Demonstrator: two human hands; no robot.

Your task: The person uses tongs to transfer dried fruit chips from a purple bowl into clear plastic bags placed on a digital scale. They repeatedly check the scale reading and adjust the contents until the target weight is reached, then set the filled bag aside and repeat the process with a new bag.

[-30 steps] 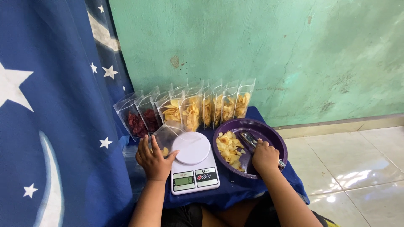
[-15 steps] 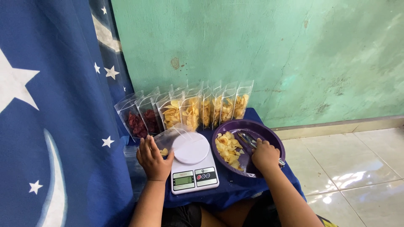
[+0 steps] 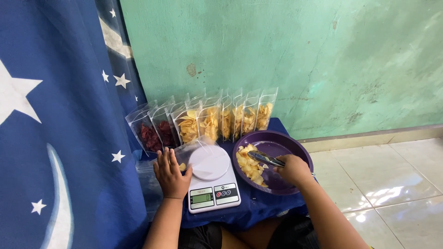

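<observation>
My left hand (image 3: 170, 172) rests against a clear plastic pouch (image 3: 191, 150) that stands at the left edge of a white digital kitchen scale (image 3: 210, 179); a few yellow chips lie inside the pouch. My right hand (image 3: 293, 170) grips metal tongs (image 3: 265, 159) whose tips point left over a heap of yellow chips (image 3: 249, 165) in a purple bowl (image 3: 287, 144). Both the scale and the bowl sit on a low table with a dark blue cloth (image 3: 256, 207).
Several filled clear pouches stand in a row behind the scale: yellow chips (image 3: 225, 121) and, at the left, dark red chips (image 3: 152, 131). A blue star-patterned curtain (image 3: 60, 120) hangs at the left, a green wall (image 3: 286, 55) behind, white floor tiles (image 3: 397, 184) at the right.
The tongs in my right hand have shifted slightly over the chips in the bowl. My left hand stays on the pouch by the scale.
</observation>
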